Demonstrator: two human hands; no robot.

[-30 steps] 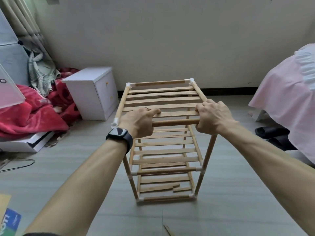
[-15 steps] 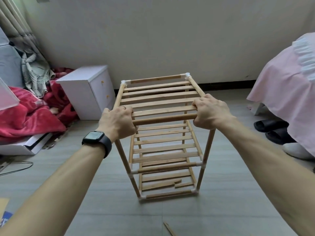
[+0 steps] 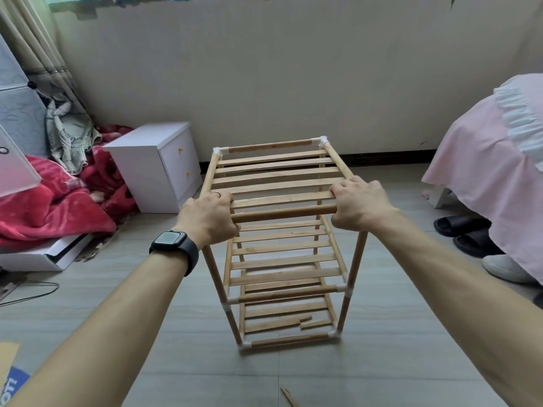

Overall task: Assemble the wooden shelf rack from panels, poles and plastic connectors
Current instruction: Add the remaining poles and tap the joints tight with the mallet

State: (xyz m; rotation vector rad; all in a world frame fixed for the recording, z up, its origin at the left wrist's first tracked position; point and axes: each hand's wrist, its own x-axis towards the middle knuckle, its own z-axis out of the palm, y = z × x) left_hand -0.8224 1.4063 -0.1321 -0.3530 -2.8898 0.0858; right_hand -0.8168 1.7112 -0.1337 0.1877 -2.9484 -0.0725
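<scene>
The wooden shelf rack stands upright on the grey floor, three slatted tiers joined by poles and white plastic connectors. My left hand, with a watch on the wrist, grips the near left top corner. At the near right top corner my right hand grips the frame the same way. Both hands cover the near top connectors. Between them runs the near top pole. A slat on the bottom tier is broken.
A white bedside cabinet stands left of the rack, with a red blanket and a white box beside it. A pink-covered bed and slippers lie right. A wood splinter lies on the near floor.
My left hand slid from the middle of the near top pole to its left corner. The view shifted slightly; the rack stays upright in place.
</scene>
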